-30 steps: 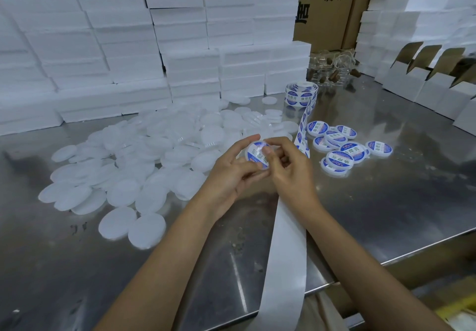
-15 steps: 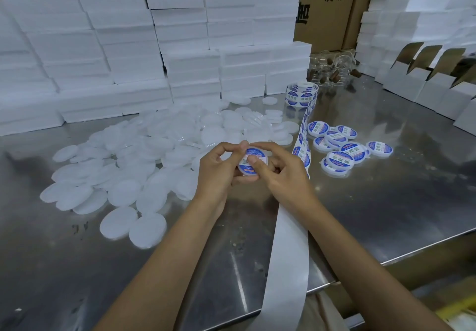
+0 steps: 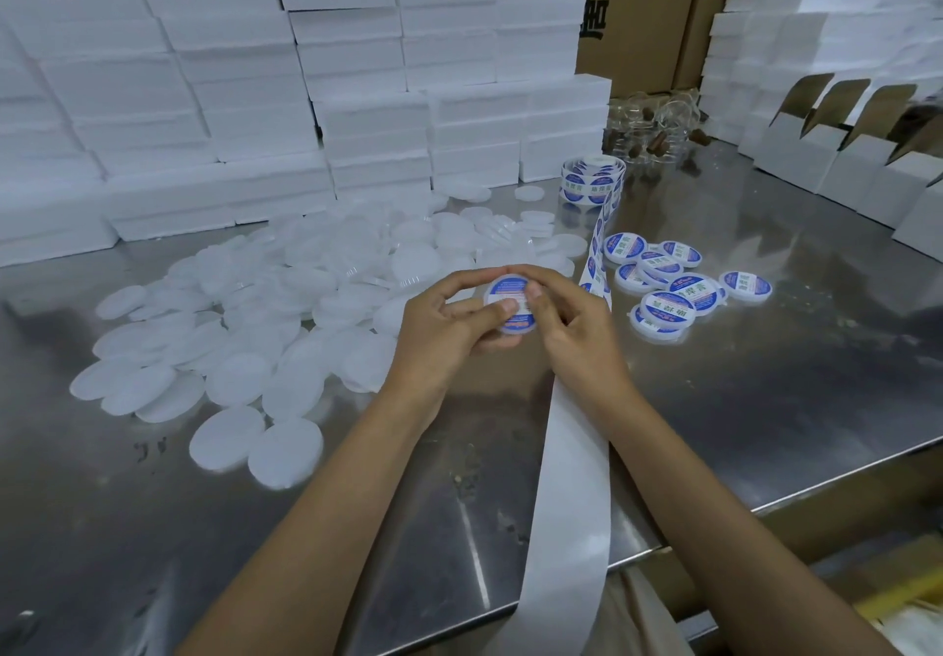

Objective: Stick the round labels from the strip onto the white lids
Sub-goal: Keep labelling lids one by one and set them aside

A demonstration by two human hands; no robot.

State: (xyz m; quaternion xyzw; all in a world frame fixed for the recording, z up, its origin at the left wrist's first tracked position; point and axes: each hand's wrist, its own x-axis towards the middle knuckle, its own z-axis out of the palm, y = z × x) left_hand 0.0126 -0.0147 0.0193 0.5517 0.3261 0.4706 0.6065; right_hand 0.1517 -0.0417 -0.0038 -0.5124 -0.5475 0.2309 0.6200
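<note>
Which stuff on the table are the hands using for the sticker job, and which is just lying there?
For the job:
left hand and right hand holding the lid with a label
label strip
plain white lids
finished lids

Just lying about:
white foam blocks
open cartons
clear jars

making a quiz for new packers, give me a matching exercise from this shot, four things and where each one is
Things:
1. plain lids
2. labelled lids
3. label roll
4. lid being labelled

Places:
A. held in both hands
B. standing at the back, by the foam blocks
C. heaped on the left of the table
D. piled right of the strip

Pairs: 1-C, 2-D, 3-B, 4-A
</note>
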